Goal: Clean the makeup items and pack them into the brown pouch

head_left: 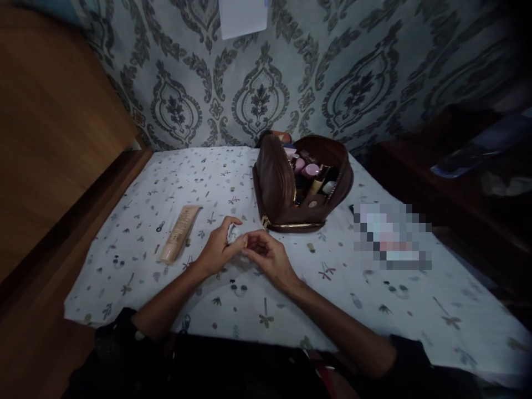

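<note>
From where I stand, the person's left hand (213,250) has a small, whitish, rounded item (235,233) at its fingertips, raised above the white cloth with its leafy print (266,302). The fingers there are bent and closed around it, thumb on the near side, index finger over the far side. The right hand (272,260) is half curled, its thumb and index finger nearly meeting beside a yellowish bit (245,241) at the item's edge; I can't tell whether they pinch it.

It looks light enough for one hand, probably stiff and smooth, so it could slip if squeezed off-centre. I'd grip it by its opposite sides and leave the yellowish end for the other hand. Whether it is fragile, I can't judge.

A beige, flattish squeeze tube (179,234) lies on the cloth, off to the left; that one should be softer and give under a pinch. Just beyond the hands sits a dark brown, leather-like bag (274,183), gaping open along its gold zip and packed with pink-lidded pots (310,170) and other small containers. Its bulk hems in the right hand on the far side. Farther right, a pixelated patch (390,238) hides whatever lies there
</note>
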Demonstrator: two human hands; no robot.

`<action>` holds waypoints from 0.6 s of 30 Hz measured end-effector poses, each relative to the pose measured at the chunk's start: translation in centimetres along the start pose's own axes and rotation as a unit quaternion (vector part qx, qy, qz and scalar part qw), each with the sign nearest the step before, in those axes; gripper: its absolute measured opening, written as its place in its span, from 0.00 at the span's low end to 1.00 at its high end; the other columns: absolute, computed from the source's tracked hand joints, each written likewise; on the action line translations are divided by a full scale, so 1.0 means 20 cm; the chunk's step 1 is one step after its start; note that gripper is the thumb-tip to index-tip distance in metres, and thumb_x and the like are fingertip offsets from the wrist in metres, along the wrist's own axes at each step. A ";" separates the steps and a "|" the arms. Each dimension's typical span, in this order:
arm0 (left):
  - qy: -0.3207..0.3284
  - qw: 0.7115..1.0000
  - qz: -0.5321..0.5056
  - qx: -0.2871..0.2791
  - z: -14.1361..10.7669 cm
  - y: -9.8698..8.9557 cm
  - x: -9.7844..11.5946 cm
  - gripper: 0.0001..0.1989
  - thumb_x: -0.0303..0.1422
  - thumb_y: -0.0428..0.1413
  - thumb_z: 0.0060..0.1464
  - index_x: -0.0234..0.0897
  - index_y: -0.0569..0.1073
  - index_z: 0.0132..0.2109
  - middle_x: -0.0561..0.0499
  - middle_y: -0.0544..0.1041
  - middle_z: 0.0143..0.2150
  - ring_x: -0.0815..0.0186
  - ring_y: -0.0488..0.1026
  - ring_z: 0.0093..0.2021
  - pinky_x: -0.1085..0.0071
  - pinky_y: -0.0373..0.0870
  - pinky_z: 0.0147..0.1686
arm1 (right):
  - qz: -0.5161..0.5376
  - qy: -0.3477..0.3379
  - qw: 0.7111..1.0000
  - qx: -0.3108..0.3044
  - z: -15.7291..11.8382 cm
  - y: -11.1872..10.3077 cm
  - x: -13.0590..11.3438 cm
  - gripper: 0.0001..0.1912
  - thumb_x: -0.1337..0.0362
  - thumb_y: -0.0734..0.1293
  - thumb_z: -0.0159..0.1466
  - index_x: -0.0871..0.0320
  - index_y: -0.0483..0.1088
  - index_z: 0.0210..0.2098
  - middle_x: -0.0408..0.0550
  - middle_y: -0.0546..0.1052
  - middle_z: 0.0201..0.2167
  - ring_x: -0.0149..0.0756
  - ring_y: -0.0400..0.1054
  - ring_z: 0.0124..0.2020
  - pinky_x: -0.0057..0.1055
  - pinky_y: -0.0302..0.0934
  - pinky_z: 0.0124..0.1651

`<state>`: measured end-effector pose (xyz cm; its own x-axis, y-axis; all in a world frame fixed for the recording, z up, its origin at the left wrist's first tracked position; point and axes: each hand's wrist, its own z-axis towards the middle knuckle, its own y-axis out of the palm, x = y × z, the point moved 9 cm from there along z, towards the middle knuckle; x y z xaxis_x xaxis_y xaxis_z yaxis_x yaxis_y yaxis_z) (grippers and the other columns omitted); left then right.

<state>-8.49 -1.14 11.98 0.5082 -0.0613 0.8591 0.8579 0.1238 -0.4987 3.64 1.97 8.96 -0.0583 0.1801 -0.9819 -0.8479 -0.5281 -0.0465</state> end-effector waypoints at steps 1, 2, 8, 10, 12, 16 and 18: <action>-0.002 1.000 0.003 -0.008 0.00 0.00 0.00 0.16 0.42 0.53 0.58 0.39 0.66 0.50 0.59 0.66 0.28 0.69 0.63 0.27 0.73 0.59 0.30 | -0.006 -0.008 1.000 0.000 0.00 0.00 -0.01 0.17 0.51 0.73 0.58 0.55 0.71 0.40 0.45 0.76 0.32 0.36 0.71 0.33 0.32 0.69 0.37; -0.007 1.000 0.006 -0.014 0.00 0.00 0.00 0.16 0.42 0.53 0.58 0.38 0.66 0.50 0.60 0.65 0.26 0.69 0.62 0.26 0.73 0.58 0.29 | -0.018 -0.020 1.000 -0.001 0.00 0.00 -0.01 0.17 0.51 0.73 0.58 0.55 0.72 0.40 0.45 0.76 0.32 0.36 0.71 0.33 0.33 0.69 0.37; -0.086 0.993 -0.050 -0.059 0.01 0.02 -0.03 0.14 0.45 0.51 0.60 0.39 0.68 0.43 0.60 0.63 0.22 0.71 0.59 0.22 0.76 0.55 0.23 | -0.130 -0.153 0.979 -0.020 -0.03 0.01 -0.15 0.14 0.54 0.73 0.61 0.54 0.73 0.41 0.46 0.73 0.32 0.36 0.69 0.33 0.33 0.68 0.37; -0.135 0.980 -0.113 -0.088 0.00 0.05 -0.06 0.16 0.48 0.50 0.59 0.40 0.67 0.41 0.58 0.68 0.25 0.71 0.62 0.22 0.77 0.56 0.21 | -0.150 -0.184 0.971 -0.029 -0.05 0.02 -0.19 0.13 0.56 0.71 0.63 0.54 0.72 0.44 0.48 0.74 0.35 0.37 0.70 0.35 0.34 0.68 0.39; -0.168 0.969 -0.157 -0.094 -0.01 0.07 -0.09 0.18 0.50 0.50 0.59 0.41 0.67 0.42 0.57 0.69 0.25 0.70 0.64 0.22 0.77 0.55 0.19 | -0.157 -0.184 0.970 -0.034 -0.05 0.03 -0.19 0.13 0.57 0.70 0.64 0.53 0.72 0.46 0.49 0.75 0.39 0.37 0.70 0.36 0.34 0.69 0.41; -0.104 0.985 -0.132 -0.031 0.00 0.02 -0.06 0.16 0.48 0.51 0.60 0.40 0.67 0.43 0.58 0.66 0.25 0.70 0.61 0.22 0.75 0.56 0.21 | -0.127 -0.110 0.986 -0.006 -0.02 0.00 -0.11 0.21 0.52 0.72 0.61 0.54 0.70 0.50 0.48 0.76 0.40 0.37 0.71 0.36 0.33 0.69 0.39; -0.057 0.996 -0.075 0.003 0.00 -0.01 -0.02 0.13 0.44 0.51 0.60 0.39 0.68 0.43 0.58 0.64 0.25 0.71 0.59 0.23 0.74 0.56 0.25 | -0.103 -0.056 0.993 -0.011 -0.01 0.00 -0.05 0.22 0.50 0.72 0.60 0.55 0.71 0.48 0.46 0.77 0.36 0.36 0.71 0.34 0.31 0.67 0.36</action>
<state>-8.89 -1.07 11.78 0.3627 0.0336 0.9313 0.9227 0.1272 -0.3640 3.74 1.60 9.95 0.0567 0.3767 -0.9246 -0.8360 -0.4884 -0.2502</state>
